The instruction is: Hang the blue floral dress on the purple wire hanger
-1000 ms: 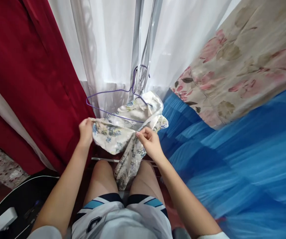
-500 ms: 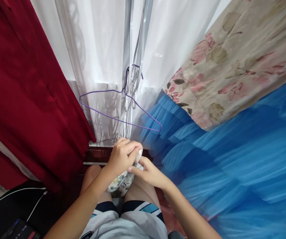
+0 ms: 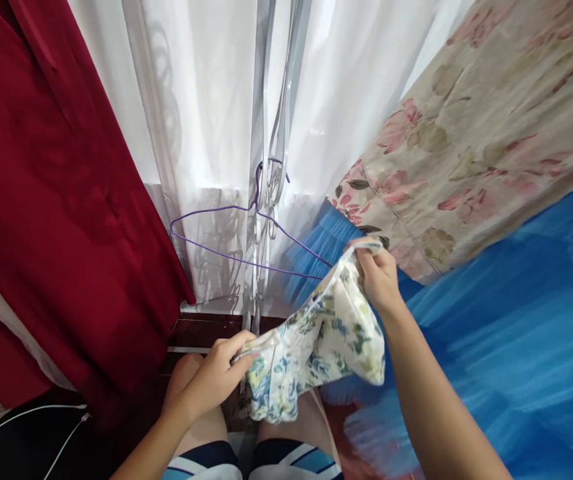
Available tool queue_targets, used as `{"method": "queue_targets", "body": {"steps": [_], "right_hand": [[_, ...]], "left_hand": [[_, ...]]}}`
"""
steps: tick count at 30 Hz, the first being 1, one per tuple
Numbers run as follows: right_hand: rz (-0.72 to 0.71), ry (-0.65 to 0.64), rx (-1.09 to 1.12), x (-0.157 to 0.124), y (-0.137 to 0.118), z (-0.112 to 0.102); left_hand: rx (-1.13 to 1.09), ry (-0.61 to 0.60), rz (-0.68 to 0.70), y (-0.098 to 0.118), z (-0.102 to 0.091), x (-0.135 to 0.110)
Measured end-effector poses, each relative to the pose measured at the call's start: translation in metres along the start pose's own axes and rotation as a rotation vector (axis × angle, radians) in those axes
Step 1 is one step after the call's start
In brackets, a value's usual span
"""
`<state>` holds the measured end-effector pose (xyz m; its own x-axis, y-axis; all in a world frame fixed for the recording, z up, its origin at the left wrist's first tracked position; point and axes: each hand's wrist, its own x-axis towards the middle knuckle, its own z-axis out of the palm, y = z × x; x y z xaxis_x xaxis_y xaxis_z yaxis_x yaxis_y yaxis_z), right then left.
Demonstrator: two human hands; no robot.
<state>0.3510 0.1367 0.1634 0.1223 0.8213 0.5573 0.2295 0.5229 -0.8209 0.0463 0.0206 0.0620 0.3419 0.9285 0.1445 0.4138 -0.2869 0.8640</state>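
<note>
The red curtain [image 3: 71, 207] hangs at left. The garment [image 3: 319, 340], held in the air, hides the right end of the hanger [image 3: 246, 262]. The left hand [image 3: 219, 373] clamps the garment's lower end; the right hand [image 3: 380, 279], apart and higher, its upper end.

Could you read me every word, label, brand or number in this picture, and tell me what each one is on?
None: no readable text shows.
The flowered cloth in the two hands shows only a printed pattern, no lettering I can make out.
The purple hanger shows no visible marking.
The shorts show coloured bands, no letters.
</note>
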Motion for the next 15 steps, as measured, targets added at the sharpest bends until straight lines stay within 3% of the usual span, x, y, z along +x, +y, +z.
{"method": "queue_targets", "body": {"steps": [3,7,12,15], "right_hand": [[0.156,-0.200,0.100,0.044,-0.001,0.028],[0.445,-0.644,0.236,0.055,-0.014,0.062],[0.566,-0.733,0.406,0.039,-0.023,0.061],[0.564,-0.767,0.440,0.033,-0.025,0.060]], "left_hand": [[0.008,0.097,0.065,0.001,-0.026,0.002],[0.081,0.274,0.073,-0.016,-0.069,0.004],[0.545,0.287,0.084,-0.066,-0.141,0.024],[0.631,0.243,0.040,-0.079,-0.181,0.052]]}}
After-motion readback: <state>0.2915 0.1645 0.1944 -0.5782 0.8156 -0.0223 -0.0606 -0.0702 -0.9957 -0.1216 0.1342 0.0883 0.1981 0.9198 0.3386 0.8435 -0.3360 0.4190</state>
